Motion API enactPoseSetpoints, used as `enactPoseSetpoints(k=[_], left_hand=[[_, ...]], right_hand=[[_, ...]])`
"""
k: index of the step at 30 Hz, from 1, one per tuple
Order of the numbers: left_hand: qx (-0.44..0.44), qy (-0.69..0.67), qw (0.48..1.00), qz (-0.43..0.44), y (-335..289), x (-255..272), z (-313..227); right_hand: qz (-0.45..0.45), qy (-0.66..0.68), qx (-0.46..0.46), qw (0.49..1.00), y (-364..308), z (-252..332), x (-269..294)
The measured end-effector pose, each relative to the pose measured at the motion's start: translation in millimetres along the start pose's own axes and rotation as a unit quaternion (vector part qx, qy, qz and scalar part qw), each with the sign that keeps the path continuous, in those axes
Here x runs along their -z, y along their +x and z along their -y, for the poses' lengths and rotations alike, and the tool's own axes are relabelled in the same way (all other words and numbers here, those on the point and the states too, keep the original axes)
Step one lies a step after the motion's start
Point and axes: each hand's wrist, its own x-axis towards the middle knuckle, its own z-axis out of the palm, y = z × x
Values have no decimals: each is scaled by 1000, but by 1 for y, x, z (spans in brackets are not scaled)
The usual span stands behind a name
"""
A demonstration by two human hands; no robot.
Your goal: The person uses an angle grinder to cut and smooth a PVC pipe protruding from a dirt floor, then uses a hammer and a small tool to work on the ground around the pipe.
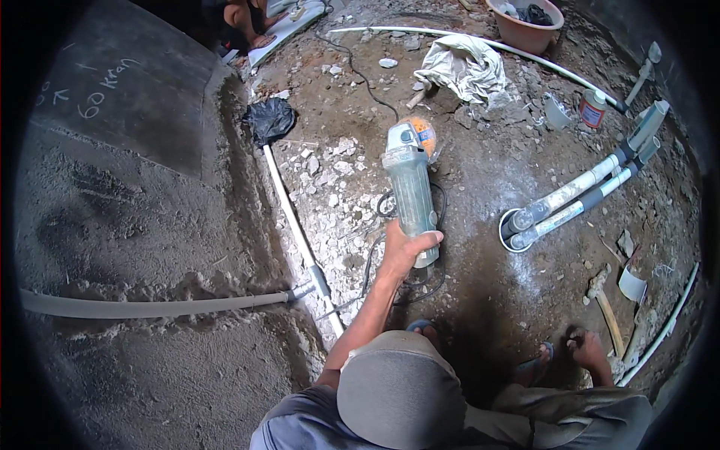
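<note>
My left hand (pixel 405 247) is wrapped round the rear body of a grey-green angle grinder (pixel 412 187), thumb on its right side. The grinder points away from me, with an orange-marked disc (pixel 424 136) at its head. A black power cord (pixel 442 202) loops beside and under it. My right hand (pixel 590 351) is low on the right, near a sandalled foot (pixel 541 356). Its fingers are curled around something dark that I cannot make out. To the right of that hand lies a hammer (pixel 606 309) with a wooden handle.
Two taped pipes (pixel 577 187) slant out of a round white pipe mouth (pixel 504 232) on the right. A white pipe (pixel 286 187) with a black plastic bag (pixel 270 120) over its end runs along the left. Farther off are a cloth sack (pixel 465 71), bottle (pixel 592 109), bucket (pixel 525 30) and another person's legs (pixel 244 22).
</note>
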Motion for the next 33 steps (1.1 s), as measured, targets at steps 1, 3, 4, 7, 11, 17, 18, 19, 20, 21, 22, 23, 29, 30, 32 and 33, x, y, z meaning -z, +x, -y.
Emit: enactPoseSetpoints(k=[1, 3, 4, 7, 11, 17, 18, 19, 20, 21, 22, 23, 29, 30, 32, 33], left_hand=[[-4, 4, 1000, -5, 1, -3, -3], [2, 45, 999, -12, 5, -7, -13], [-39, 45, 997, -44, 6, -12, -11], [-12, 11, 999, -34, -4, 5, -12], [-9, 1, 1000, -3, 10, 2, 18], [-16, 31, 999, -10, 10, -8, 2], [-19, 29, 999, -13, 14, -6, 6], [-22, 30, 999, -18, 16, -6, 8], [-17, 30, 999, -19, 19, -8, 10], [-22, 26, 999, -21, 24, -12, 10], [-23, 28, 999, -29, 25, -11, 7], [-22, 38, 999, -17, 28, -6, 2], [-16, 118, 989, -83, 32, 12, -53], [-1, 127, 989, -74, 35, 4, -64], [36, 131, 988, -68, 36, 1, -96], [61, 144, 985, -66, 31, 4, -119]], right_hand=[[23, 18, 7, 1000, -4, 20, 10], [31, 81, 23, 996, -6, 37, 31], [30, 100, 23, 994, -7, 44, 43], [83, 18, 15, 996, 15, 44, 25], [-33, -23, 27, 999, -5, 33, 24], [-52, 77, -14, 996, 3, 30, 40], [-59, 85, -19, 994, 5, 23, 42], [-64, 95, -23, 993, 9, 20, 42], [-82, 65, -16, 994, 8, 16, 43], [-78, 63, -18, 995, 8, 11, 47], [-84, 76, -19, 993, 10, 15, 52], [-91, 89, -21, 992, 11, 21, 61], [-27, 120, -59, 991, 10, 16, 72], [-59, 143, -67, 986, -16, -2, 66], [-81, 0, -84, 993, -73, -51, 32], [-52, 8, -99, 994, -94, -59, 24]])
